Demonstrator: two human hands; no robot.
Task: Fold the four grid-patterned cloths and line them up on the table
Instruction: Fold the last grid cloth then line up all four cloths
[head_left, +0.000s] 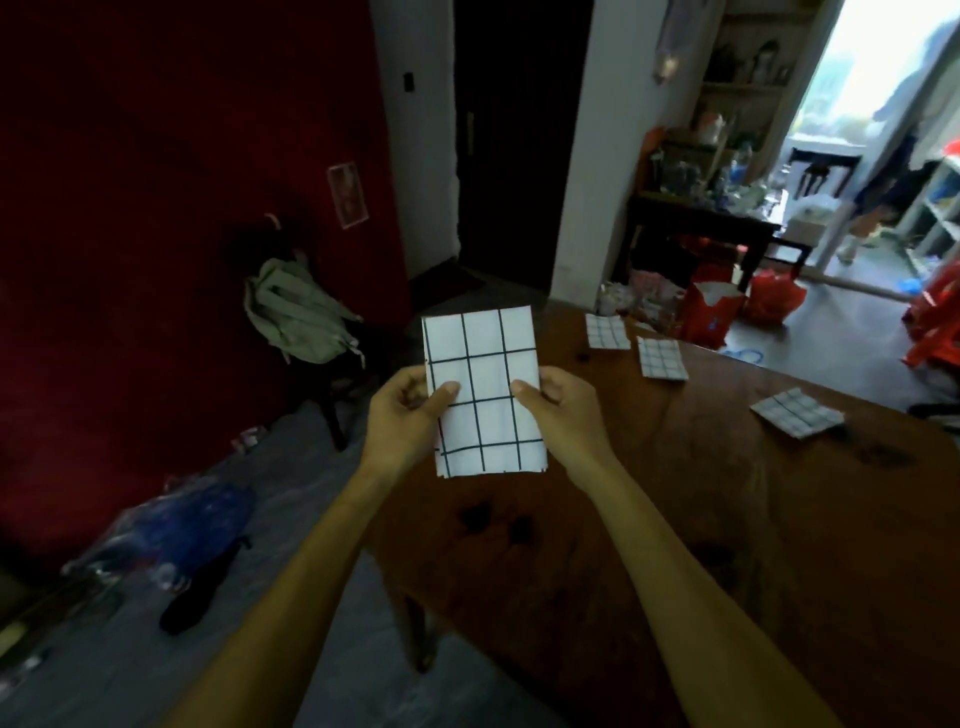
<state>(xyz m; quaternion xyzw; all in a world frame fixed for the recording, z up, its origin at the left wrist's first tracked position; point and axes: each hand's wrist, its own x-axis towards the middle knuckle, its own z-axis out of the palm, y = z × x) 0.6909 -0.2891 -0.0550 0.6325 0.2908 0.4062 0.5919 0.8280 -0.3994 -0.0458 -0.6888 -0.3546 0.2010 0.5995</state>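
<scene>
I hold a folded white cloth with a dark grid (483, 384) upright above the near left part of the wooden table (675, 519). My left hand (410, 410) pinches its left edge, thumb on the front. My right hand (556, 405) pinches the right edge the same way. Three other folded grid cloths lie flat on the table: one at the far edge (607, 331), one just right of it (661, 358), and one further right and nearer (797, 413).
A chair with a pale green backpack (296, 312) stands left of the table. Bags and clutter lie on the floor at left (182, 540). Red bags (717, 312) sit beyond the table's far edge.
</scene>
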